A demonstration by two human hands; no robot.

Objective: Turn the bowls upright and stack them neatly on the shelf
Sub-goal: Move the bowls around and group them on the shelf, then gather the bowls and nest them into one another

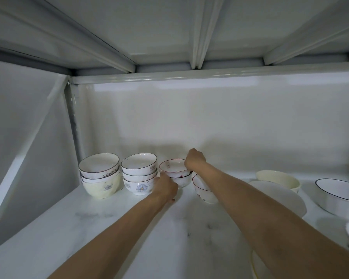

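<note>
Bowls stand in three upright stacks at the back left of the white shelf [113,224]. Farthest left is a stack [100,175] topped by a dark-rimmed bowl marked SUNNY over a cream bowl. Just beside it on the right stands a second stack [139,174], its lowest bowl printed with a daisy. Next comes the red-rimmed stack [175,174], two bowls as far as can be seen. The right hand [194,160] grips the far right rim of the top red-rimmed bowl [173,165], fingers curled over the edge. The left hand [165,188] rests against the stack's lower left side; whether its fingers curl round the lower bowl cannot be told. Another red-rimmed bowl [204,190] sits tilted just right of the stack, partly behind the right forearm. Further right are a cream bowl [278,179], a large white bowl [280,198] and a wide dark-rimmed bowl [338,195]
</note>
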